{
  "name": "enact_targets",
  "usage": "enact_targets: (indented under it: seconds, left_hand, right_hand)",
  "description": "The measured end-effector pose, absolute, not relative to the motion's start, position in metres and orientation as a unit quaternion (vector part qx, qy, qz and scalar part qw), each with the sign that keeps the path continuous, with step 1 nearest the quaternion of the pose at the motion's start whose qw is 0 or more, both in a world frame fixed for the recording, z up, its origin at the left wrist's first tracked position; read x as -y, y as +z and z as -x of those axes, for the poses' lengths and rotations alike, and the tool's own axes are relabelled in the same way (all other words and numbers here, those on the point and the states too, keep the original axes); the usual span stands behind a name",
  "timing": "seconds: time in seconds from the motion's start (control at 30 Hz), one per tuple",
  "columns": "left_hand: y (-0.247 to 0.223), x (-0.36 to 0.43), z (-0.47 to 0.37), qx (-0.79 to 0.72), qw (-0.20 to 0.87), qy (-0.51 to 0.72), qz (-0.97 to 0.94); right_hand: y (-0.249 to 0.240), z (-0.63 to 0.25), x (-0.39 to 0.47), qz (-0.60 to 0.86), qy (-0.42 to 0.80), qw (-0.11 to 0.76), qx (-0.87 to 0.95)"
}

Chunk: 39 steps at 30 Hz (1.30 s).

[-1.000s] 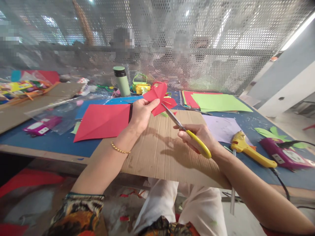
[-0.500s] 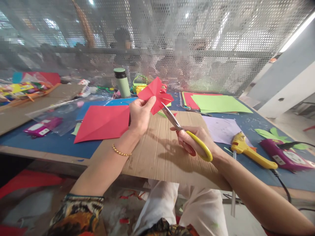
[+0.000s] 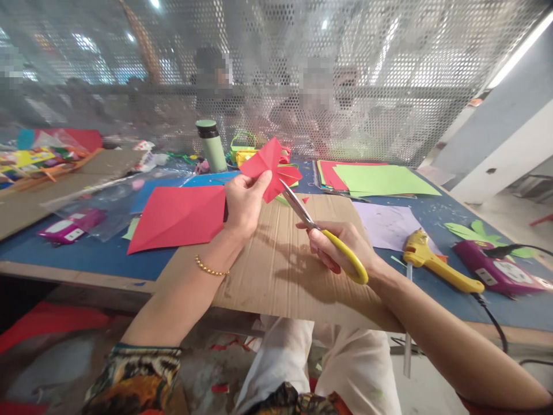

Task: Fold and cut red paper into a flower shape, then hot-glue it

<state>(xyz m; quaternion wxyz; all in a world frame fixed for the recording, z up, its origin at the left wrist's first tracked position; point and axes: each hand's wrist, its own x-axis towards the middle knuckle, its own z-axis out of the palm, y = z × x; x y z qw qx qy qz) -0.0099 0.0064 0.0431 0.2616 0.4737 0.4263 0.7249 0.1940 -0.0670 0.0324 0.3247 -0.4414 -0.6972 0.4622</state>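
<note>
The creased, lobed red paper cutout (image 3: 264, 159), partly hidden by the left hand (image 3: 244, 203) pinching it, is at twelve o'clock over the corrugated brown cardboard sheet (image 3: 276, 276), shifted toward eleven since a second ago. At its five, the right hand (image 3: 339, 242) is wrapped around yellow-handled steel scissors (image 3: 300, 207), one loop mostly covered.

Worktable (image 3: 95, 264): blue top, pale front edge. Centre: corrugated cardboard sheet (image 3: 276, 282), reaching the front edge. Right: lilac paper (image 3: 384, 222), yellow hot-glue gun (image 3: 444, 266), corded purple power strip (image 3: 492, 271). Far side: green flask (image 3: 213, 153) upright; stack of coloured paper (image 3: 384, 180). Left: second purple power strip (image 3: 71, 226).
</note>
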Motion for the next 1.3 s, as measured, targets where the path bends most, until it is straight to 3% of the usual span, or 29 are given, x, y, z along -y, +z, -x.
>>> enact_targets:
  seconds: [1.3]
  left_hand:
    - [0.0383, -0.0056, 0.0089, -0.435, 0.278, 0.705, -0.486]
  right_hand:
    - [0.0396, -0.1943, 0.0691, 0.433, 0.456, 0.338, 0.700]
